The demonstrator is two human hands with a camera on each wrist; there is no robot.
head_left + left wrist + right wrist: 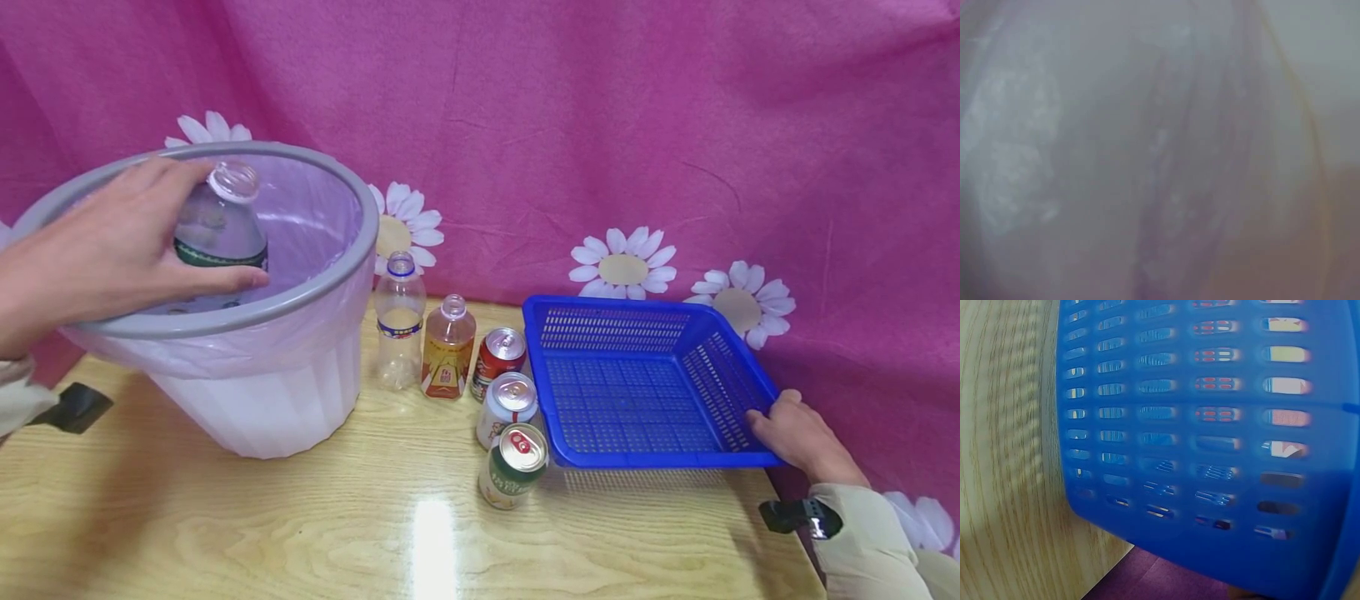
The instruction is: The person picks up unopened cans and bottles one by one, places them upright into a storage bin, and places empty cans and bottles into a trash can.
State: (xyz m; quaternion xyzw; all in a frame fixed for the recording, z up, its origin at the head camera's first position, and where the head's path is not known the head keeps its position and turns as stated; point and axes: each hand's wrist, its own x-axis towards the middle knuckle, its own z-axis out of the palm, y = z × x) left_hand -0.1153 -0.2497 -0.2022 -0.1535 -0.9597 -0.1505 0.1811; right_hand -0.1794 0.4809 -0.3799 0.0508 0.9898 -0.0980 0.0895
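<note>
My left hand [138, 237] grips a clear plastic bottle [217, 218] with a green label, holding it upright just inside the mouth of the lined trash bin [258, 392]. The bottle's lower part is hidden by the rim. In the left wrist view the pale plastic liner [1104, 156] fills the picture, blurred. On the other side, my right hand [798, 433] holds the right rim of a blue plastic basket [622, 392], thumb inside. The right wrist view shows the slotted basket wall [1185, 456] close up.
Between bin and basket stand a clear bottle [400, 325], a bottle with a gold-red label [447, 350], a red can [498, 358], a white can [507, 406] and a green-white can [513, 467]. A pink flowered cloth [510, 150] hangs behind the wooden table [337, 525].
</note>
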